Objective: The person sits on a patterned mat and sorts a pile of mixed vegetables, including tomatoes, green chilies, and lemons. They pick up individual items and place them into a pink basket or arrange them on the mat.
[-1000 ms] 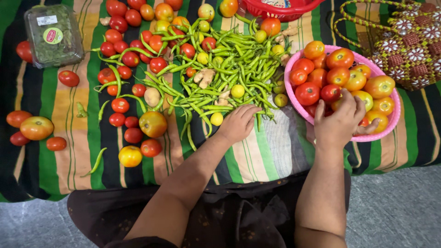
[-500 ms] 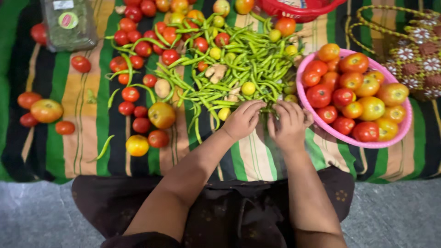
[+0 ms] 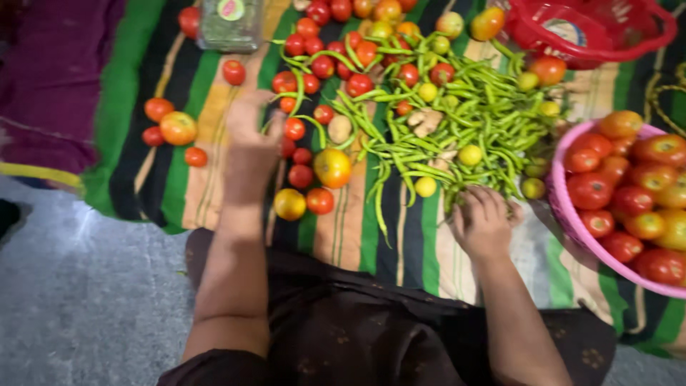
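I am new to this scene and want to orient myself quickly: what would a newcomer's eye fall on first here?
First, the big heap of green chillies at the middle of the striped cloth, with the right hand at its near edge. Then the pink basket full of tomatoes at the right edge. Last, the loose red tomatoes scattered left of the heap, where the left hand reaches among them.

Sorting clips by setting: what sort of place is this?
Probably a floor-level sorting spot at home or a market stall: a striped cloth on grey floor, loose green chillies, a pink basket of tomatoes.
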